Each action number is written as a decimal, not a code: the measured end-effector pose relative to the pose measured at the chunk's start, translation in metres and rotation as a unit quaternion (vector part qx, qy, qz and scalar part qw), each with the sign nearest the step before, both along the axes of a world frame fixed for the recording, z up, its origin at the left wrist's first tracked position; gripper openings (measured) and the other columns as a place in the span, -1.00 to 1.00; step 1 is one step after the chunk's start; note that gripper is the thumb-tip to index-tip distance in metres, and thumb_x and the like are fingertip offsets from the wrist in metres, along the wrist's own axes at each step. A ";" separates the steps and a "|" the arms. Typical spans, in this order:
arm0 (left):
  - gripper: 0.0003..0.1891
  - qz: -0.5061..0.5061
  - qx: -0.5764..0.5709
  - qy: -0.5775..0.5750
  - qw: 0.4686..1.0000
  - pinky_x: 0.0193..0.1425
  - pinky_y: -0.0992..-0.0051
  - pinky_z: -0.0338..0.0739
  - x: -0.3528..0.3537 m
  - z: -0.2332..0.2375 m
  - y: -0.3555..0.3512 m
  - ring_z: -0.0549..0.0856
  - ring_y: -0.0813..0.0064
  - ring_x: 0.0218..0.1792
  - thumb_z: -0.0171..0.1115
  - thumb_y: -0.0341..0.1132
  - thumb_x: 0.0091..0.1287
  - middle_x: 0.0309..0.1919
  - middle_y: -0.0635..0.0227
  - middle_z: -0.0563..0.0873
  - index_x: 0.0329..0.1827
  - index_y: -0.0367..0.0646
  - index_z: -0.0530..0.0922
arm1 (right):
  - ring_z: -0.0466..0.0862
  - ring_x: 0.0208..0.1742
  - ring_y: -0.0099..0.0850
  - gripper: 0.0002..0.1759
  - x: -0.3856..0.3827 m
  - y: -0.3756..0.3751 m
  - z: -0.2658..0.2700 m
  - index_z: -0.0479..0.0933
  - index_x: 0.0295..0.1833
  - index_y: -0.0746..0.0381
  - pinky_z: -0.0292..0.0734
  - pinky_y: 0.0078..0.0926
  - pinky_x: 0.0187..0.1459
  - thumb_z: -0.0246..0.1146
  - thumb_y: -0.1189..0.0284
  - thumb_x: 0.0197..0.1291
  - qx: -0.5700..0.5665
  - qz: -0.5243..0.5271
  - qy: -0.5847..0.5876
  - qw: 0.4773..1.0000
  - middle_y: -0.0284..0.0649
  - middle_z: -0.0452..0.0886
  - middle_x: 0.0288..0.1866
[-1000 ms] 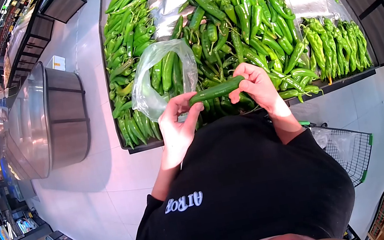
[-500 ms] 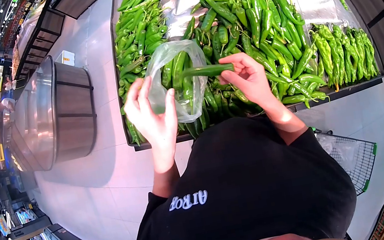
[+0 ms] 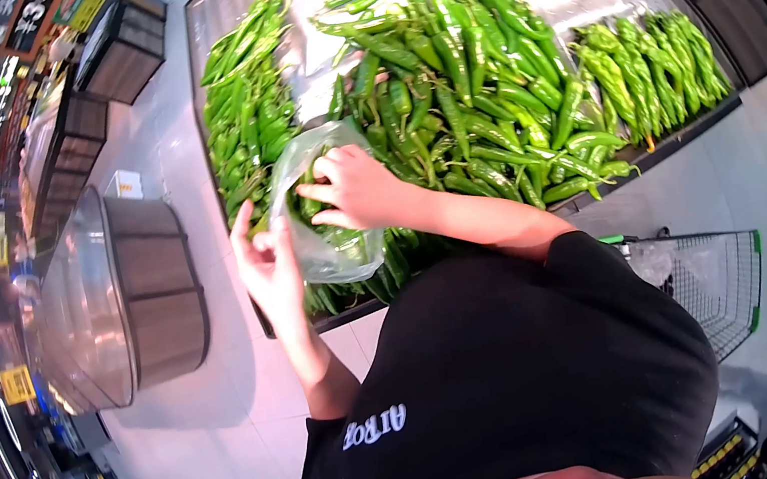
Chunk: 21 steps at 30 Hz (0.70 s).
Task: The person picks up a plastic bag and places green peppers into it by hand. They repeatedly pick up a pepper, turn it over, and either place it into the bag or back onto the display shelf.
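A clear plastic bag [image 3: 361,255] with green peppers inside hangs open over the near left part of the pepper display. My left hand [image 3: 272,268] grips the bag's left edge between thumb and fingers. Over the bag's mouth is my right hand [image 3: 360,188], its fingers spread and their tips inside the rim. No pepper shows clearly between those fingers. Long green peppers [image 3: 464,53] are heaped just beyond the bag, and thinner ones [image 3: 245,110] lie to its left.
Lighter wrinkled peppers [image 3: 651,78] lie at the display's right end. A wire shopping cart [image 3: 731,283] stands at the lower right. On the left are a rounded counter [image 3: 153,288] and a white box [image 3: 124,185] on the floor.
My right hand has moved left to the bag's mouth, and the pepper it held is no longer distinct. The view has shifted; my left hand still holds the bag.
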<state>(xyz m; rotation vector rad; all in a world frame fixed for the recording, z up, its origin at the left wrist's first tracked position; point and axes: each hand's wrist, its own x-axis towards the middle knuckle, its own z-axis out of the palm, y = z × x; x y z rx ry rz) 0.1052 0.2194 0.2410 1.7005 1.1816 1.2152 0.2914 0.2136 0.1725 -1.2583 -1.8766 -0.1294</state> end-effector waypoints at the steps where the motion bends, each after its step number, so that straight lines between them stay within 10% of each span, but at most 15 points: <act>1: -0.49 0.000 0.002 -0.013 1.000 -0.55 0.75 0.20 0.001 0.001 -0.001 0.32 0.86 -0.62 0.34 -0.40 0.43 -0.60 0.71 0.46 0.42 -0.17 0.45 | 0.50 0.00 -0.25 -0.44 0.002 -0.004 0.002 0.69 0.13 0.12 0.42 -0.21 0.03 0.46 0.06 0.06 0.011 -0.010 -0.009 1.000 -0.26 0.53 -0.09; 21: -0.40 -0.018 -0.005 -0.009 1.000 -0.36 0.74 0.29 0.004 0.003 -0.011 0.38 0.83 -0.52 0.34 -0.43 0.43 -0.57 0.65 0.46 0.50 -0.25 0.32 | 0.43 0.38 -0.03 -0.32 0.002 -0.012 -0.008 0.47 0.33 0.19 0.38 -0.07 0.33 0.44 0.16 0.12 -0.016 -0.016 -0.009 1.000 -0.04 0.45 0.30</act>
